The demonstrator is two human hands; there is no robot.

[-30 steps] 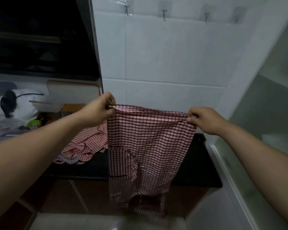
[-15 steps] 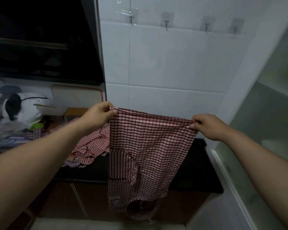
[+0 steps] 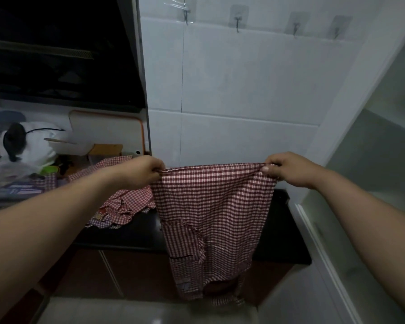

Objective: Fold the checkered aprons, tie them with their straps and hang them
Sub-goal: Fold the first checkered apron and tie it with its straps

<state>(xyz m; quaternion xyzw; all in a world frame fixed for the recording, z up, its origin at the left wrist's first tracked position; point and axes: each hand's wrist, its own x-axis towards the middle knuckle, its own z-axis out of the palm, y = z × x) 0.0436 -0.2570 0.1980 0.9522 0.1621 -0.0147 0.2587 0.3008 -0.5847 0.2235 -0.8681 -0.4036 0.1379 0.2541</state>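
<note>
- Left hand [image 3: 145,171]: fingers pinch the upper left corner of the red-and-white checkered fabric apron [image 3: 211,206].
- Right hand [image 3: 288,169]: thumb and fingers pinch the upper right corner.
- The hands are well apart, with the top edge stretched between them.
- The apron hangs toward 6 o'clock, in front of the glossy black tabletop [image 3: 131,232].
- A second, crumpled checkered apron [image 3: 124,204] lies on the tabletop at 9 o'clock from the held one.
- Clear adhesive wall hooks [image 3: 237,18]: 12 o'clock, on white tile.

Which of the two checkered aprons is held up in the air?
The right apron: the left hand and right hand pinch its top corners, so it hangs spread open. The other apron lies crumpled on the dark counter.
</note>
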